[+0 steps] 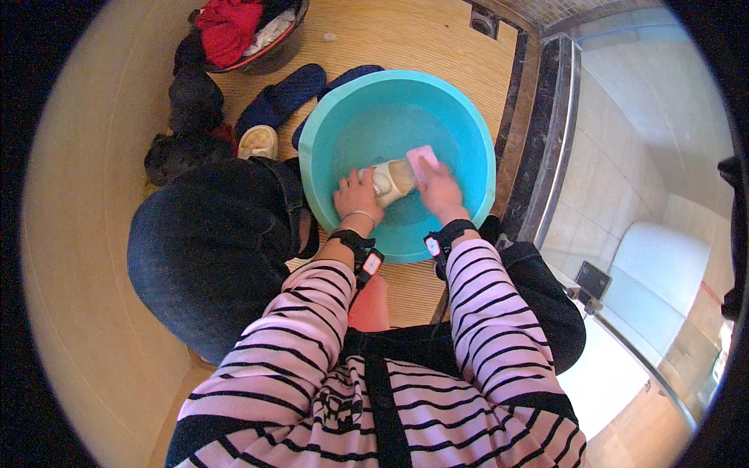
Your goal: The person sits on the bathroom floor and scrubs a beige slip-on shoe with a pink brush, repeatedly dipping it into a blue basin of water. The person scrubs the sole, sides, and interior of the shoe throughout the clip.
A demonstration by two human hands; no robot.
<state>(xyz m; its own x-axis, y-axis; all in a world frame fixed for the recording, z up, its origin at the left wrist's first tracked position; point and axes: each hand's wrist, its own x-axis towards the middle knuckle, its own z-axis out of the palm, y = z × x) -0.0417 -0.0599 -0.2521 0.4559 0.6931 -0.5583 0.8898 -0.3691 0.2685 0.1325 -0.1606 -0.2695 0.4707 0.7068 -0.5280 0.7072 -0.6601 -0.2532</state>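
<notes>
A turquoise plastic basin (398, 248) stands on the floor between my knees, with water in its bottom. Inside it lies a cream slide slipper (393, 180), its toe end under the fingers of my left hand (356, 196), which grips it. My right hand (439, 190) is closed around a pink block (422, 159), a scrubbing brush or sponge, at the slipper's right end. The hand is blurred, and the block's underside is hidden. A second cream slipper (257, 142) sits outside the basin, beside my left knee.
Navy slippers (281, 99) lie behind the basin, one partly hidden by it. A dark bucket (275, 55) holds red and white cloth at the back left. Dark cloth (193, 111) is heaped along the left wall. A metal-edged sill (550, 140) runs on the right, near a floor drain (483, 22).
</notes>
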